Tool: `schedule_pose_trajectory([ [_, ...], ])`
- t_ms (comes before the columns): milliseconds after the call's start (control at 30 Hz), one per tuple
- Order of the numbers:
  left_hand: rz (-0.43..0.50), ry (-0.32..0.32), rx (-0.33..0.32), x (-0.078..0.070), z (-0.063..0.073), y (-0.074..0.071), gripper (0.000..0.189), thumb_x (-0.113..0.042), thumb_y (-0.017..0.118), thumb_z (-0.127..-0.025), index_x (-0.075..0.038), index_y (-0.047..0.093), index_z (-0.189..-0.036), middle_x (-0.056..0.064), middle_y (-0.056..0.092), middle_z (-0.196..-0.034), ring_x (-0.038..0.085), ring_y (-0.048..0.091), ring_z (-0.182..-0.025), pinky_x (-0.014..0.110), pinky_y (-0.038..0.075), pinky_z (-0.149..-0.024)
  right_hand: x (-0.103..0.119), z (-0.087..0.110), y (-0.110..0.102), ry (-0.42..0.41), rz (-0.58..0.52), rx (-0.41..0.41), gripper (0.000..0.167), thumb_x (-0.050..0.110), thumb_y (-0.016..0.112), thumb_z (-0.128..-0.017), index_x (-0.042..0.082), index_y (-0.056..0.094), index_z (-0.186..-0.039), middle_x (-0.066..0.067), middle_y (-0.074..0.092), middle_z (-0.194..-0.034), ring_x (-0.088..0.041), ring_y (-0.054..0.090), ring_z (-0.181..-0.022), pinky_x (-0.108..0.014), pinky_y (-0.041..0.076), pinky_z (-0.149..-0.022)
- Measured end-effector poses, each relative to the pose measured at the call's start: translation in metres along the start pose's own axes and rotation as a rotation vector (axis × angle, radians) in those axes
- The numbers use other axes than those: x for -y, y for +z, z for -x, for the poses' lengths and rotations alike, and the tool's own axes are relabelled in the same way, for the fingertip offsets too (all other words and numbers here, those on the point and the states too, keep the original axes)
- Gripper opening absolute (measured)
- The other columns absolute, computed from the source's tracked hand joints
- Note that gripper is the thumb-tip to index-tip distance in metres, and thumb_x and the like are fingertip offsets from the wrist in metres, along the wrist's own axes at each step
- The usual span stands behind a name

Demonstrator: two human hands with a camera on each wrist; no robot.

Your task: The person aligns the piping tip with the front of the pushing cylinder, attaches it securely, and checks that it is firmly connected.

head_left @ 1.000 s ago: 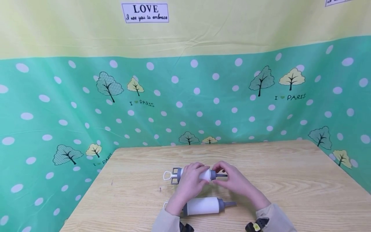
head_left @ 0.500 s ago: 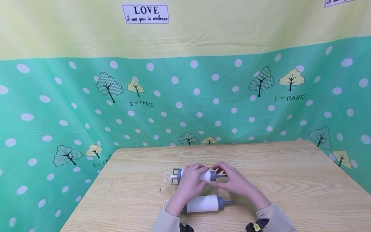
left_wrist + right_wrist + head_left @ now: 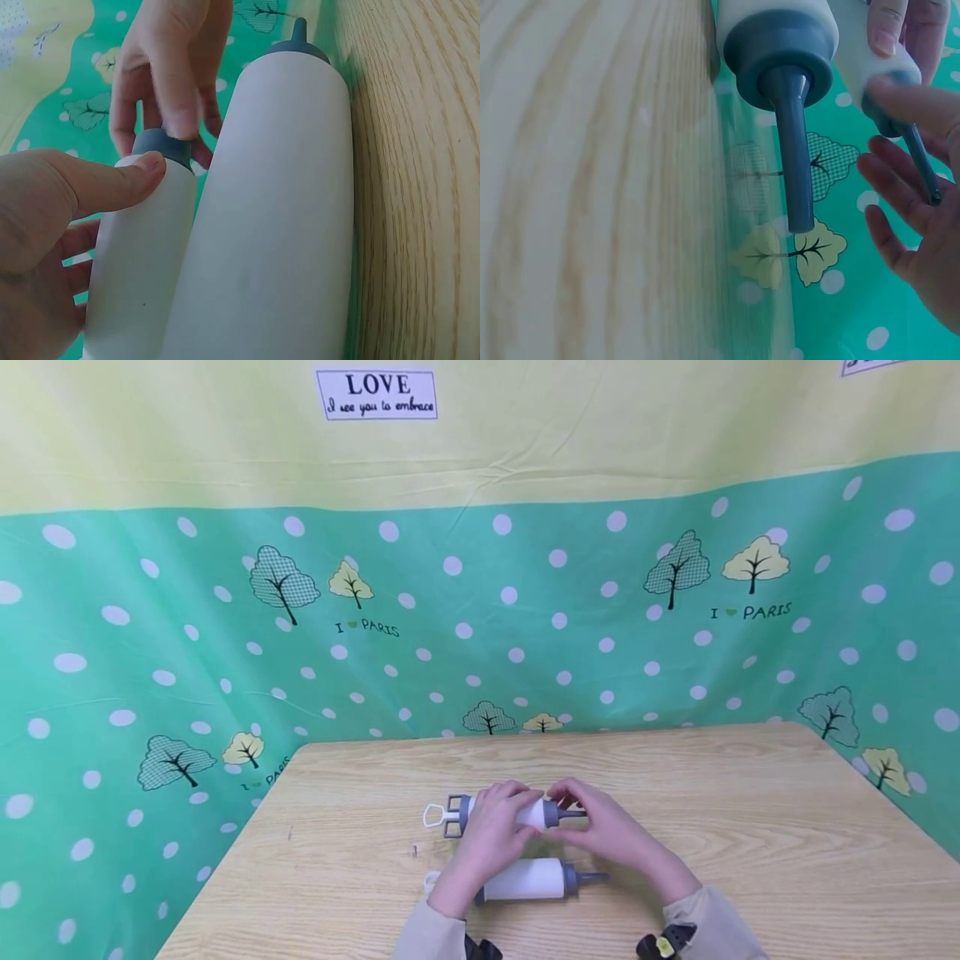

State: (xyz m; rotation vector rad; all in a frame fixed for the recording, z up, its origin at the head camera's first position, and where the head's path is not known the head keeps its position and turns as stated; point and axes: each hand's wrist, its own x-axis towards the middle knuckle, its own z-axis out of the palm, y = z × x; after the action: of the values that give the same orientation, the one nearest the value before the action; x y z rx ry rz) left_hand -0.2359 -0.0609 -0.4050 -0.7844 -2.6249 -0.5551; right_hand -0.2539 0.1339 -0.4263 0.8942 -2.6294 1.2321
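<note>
Two large white syringes with grey nozzle caps lie side by side on the table. Around the white barrel of the far syringe [image 3: 532, 814], my left hand [image 3: 491, 828] keeps its grip, thumb along the top near the cap in the left wrist view. My right hand [image 3: 611, 827] has thumb and fingers round that syringe's grey nozzle cap [image 3: 165, 144], the thumb blurred in both wrist views. A white pull ring [image 3: 433, 815] and grey finger handles stick out at its left end. The near syringe [image 3: 525, 880] lies untouched, its plunger end partly behind my left wrist.
The wood-grain table [image 3: 360, 885] ends at a far edge against a green dotted curtain [image 3: 420, 635] with a yellow upper part. The near syringe's nozzle [image 3: 795, 157] points right, below my right hand.
The near syringe has rolled slightly away from me, towards the far one. My left hand stays put on the barrel, and my right hand has barely shifted at the cap.
</note>
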Motion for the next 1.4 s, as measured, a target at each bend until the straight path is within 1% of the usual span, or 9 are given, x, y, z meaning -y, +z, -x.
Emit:
schedule_pose_trajectory([
  [133,0.003,0.001,-0.004,0.0,0.0,0.001,0.047,-0.027,0.073,-0.073,-0.015,0.062,-0.117,-0.001,0.061,-0.11,0.017,0.055,-0.1,0.037,0.04,-0.09,0.001,0.001,-0.001,-0.031,0.05,-0.026,0.025,0.022,0.068,-0.08,0.02,0.055,-0.102,0.011,0.058,-0.097,-0.012,0.057,-0.092,-0.031,0.049,-0.081],
  [233,0.008,-0.002,-0.008,0.0,0.001,0.001,0.047,-0.027,0.073,-0.073,-0.015,0.062,-0.116,-0.001,0.061,-0.11,0.017,0.055,-0.1,0.037,0.04,-0.09,0.002,0.002,-0.001,0.013,0.105,-0.027,0.019,0.036,0.059,-0.086,0.021,0.059,-0.098,0.012,0.058,-0.094,-0.011,0.057,-0.092,-0.032,0.049,-0.08],
  [300,0.01,-0.003,-0.009,0.0,0.001,0.0,0.046,-0.027,0.073,-0.073,-0.015,0.062,-0.116,-0.001,0.061,-0.11,0.017,0.055,-0.1,0.037,0.04,-0.09,0.002,0.002,0.0,0.036,0.116,-0.02,0.025,0.043,0.055,-0.087,0.022,0.06,-0.1,0.013,0.058,-0.095,-0.01,0.057,-0.092,-0.032,0.048,-0.08],
  [367,0.01,-0.002,-0.009,-0.001,0.001,0.0,0.046,-0.027,0.073,-0.073,-0.015,0.062,-0.116,0.0,0.061,-0.11,0.017,0.055,-0.1,0.037,0.04,-0.09,0.003,0.002,0.0,0.039,0.1,-0.015,0.029,0.044,0.057,-0.085,0.022,0.058,-0.104,0.014,0.058,-0.097,-0.008,0.056,-0.093,-0.031,0.048,-0.08],
  [533,0.001,0.004,-0.009,-0.002,0.001,-0.001,0.046,-0.027,0.073,-0.073,-0.015,0.062,-0.116,0.0,0.061,-0.11,0.017,0.055,-0.099,0.036,0.04,-0.089,0.002,0.0,0.0,-0.041,0.028,-0.028,0.032,0.029,0.069,-0.079,0.022,0.055,-0.106,0.014,0.058,-0.097,-0.006,0.055,-0.091,-0.029,0.049,-0.081],
  [667,-0.005,0.005,-0.025,-0.002,0.001,-0.001,0.046,-0.027,0.073,-0.073,-0.015,0.062,-0.116,0.0,0.061,-0.11,0.018,0.055,-0.1,0.036,0.041,-0.089,0.002,0.0,0.001,-0.098,0.041,-0.055,0.025,0.026,0.066,-0.082,0.018,0.056,-0.104,0.011,0.06,-0.097,-0.009,0.057,-0.092,-0.031,0.05,-0.081],
  [833,-0.006,0.002,-0.048,-0.002,0.001,0.0,0.045,-0.026,0.072,-0.073,-0.014,0.062,-0.116,0.002,0.061,-0.112,0.019,0.055,-0.102,0.038,0.04,-0.09,0.003,0.0,0.002,-0.113,0.061,-0.072,0.025,0.027,0.061,-0.086,0.013,0.056,-0.105,0.004,0.063,-0.099,-0.014,0.06,-0.094,-0.034,0.05,-0.082],
  [1067,-0.012,0.008,-0.055,-0.001,0.0,0.008,0.045,-0.028,0.072,-0.074,-0.015,0.061,-0.116,0.002,0.061,-0.111,0.018,0.055,-0.101,0.037,0.04,-0.089,0.001,0.001,0.002,-0.05,0.074,-0.072,0.024,0.03,0.06,-0.085,0.015,0.057,-0.104,0.004,0.064,-0.099,-0.014,0.061,-0.093,-0.034,0.05,-0.082],
  [1400,-0.009,-0.026,0.007,0.002,0.0,0.022,0.045,-0.028,0.073,-0.074,-0.014,0.063,-0.115,0.0,0.061,-0.11,0.018,0.055,-0.101,0.035,0.04,-0.087,-0.009,0.003,0.001,0.076,-0.015,0.033,0.032,0.032,0.066,-0.08,0.014,0.059,-0.106,0.005,0.062,-0.097,-0.015,0.059,-0.092,-0.04,0.048,-0.084],
])
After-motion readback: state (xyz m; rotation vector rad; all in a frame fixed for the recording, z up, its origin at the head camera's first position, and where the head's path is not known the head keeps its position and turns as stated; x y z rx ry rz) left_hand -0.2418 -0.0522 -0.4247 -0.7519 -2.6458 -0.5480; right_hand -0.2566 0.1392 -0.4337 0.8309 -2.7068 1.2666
